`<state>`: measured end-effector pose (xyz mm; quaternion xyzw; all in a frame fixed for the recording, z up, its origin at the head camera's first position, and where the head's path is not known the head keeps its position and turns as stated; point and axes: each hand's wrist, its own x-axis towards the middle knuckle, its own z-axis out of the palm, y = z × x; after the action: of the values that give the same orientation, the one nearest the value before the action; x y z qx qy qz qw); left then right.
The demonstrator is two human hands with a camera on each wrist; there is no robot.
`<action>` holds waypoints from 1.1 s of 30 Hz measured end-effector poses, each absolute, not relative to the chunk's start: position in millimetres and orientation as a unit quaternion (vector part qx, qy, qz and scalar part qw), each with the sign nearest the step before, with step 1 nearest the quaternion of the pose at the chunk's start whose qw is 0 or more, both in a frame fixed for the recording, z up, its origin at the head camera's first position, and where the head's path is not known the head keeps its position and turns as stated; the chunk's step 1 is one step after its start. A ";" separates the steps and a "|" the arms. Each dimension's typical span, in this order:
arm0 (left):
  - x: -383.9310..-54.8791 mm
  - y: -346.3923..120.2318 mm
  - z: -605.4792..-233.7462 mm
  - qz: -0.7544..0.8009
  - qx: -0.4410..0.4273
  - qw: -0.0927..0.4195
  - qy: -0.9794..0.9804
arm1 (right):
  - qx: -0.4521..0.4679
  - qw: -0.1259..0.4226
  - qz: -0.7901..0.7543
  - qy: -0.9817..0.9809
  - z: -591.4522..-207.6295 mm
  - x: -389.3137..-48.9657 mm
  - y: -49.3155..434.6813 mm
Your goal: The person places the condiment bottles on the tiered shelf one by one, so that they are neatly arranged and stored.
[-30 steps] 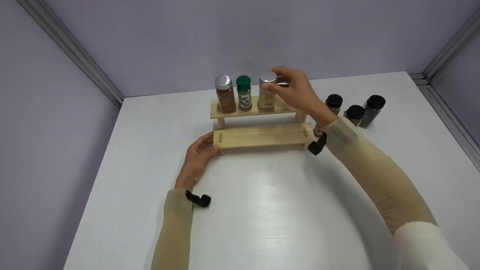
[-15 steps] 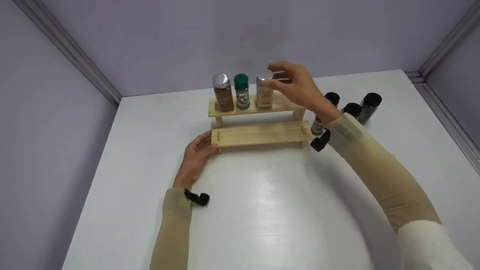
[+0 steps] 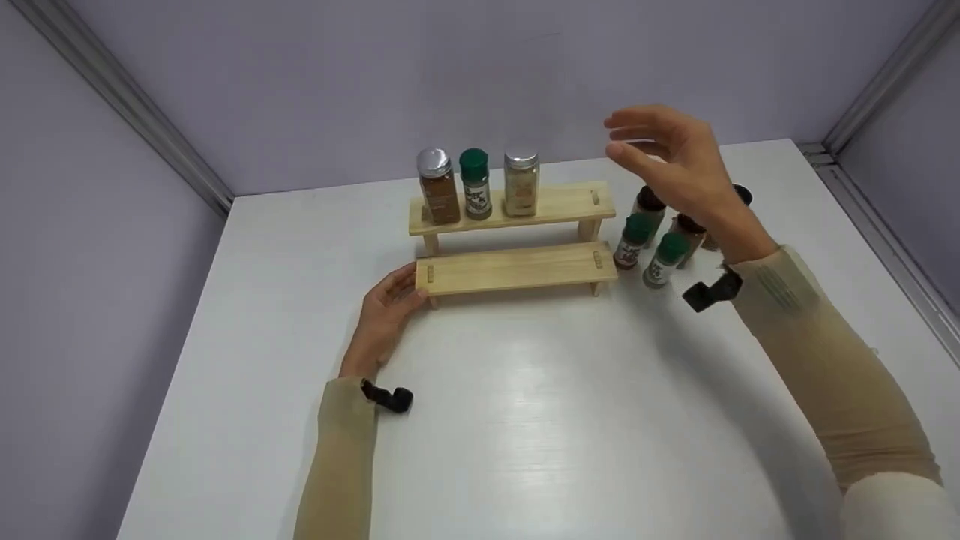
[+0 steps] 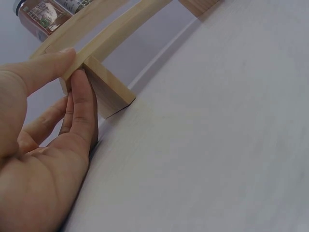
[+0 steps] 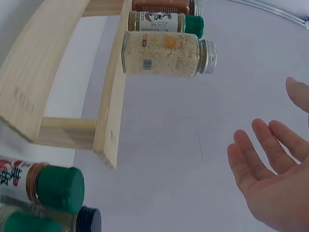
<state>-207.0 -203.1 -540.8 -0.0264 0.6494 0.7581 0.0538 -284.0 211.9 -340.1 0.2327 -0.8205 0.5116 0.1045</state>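
Pinching the left end of the lower wooden shelf (image 3: pixel 517 270) at the centre of the head view, the left hand (image 3: pixel 385 319) sets its thumb on top and its fingers underneath. At upper right, the right hand (image 3: pixel 679 161) is raised with nothing in it, thumb and fingers wide apart, near the bottles below it.

On the upper wooden shelf (image 3: pixel 568 202), just above centre, three containers stand upright: a silver-capped brown jar (image 3: pixel 441 196), a green-capped shaker (image 3: pixel 476 193) and a silver-capped pale jar (image 3: pixel 521 187). In the right wrist view, the pale jar's label shows a barcode (image 5: pixel 147 64) and an orange emblem (image 5: pixel 170 42); its small print is unreadable. The shaker's white label carries dark lettering and a printed line, too small to read surely.

Right of the shelves stand two green-topped bottles (image 3: pixel 664 262) with white labels, before several black-capped jars (image 3: pixel 649 211).
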 end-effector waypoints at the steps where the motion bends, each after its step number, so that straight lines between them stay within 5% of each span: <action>1: -207.1 -203.4 -541.2 0.757 -0.027 0.053 0.651 | 0.233 0.109 0.510 -0.821 -341.1 -280.9 217.5; 17: -205.9 -203.6 -544.1 0.770 -0.026 0.053 0.635 | 0.187 0.175 0.498 -0.828 -401.8 -233.0 289.4; 33: -204.9 -204.9 -542.1 0.773 -0.020 0.064 0.631 | 0.159 0.155 0.418 -0.881 -433.3 -233.1 300.2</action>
<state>-204.9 -204.9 -542.1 -0.0198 0.6313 0.7727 0.0637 -233.1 300.2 -433.3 0.1590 -0.8807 0.4185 0.1546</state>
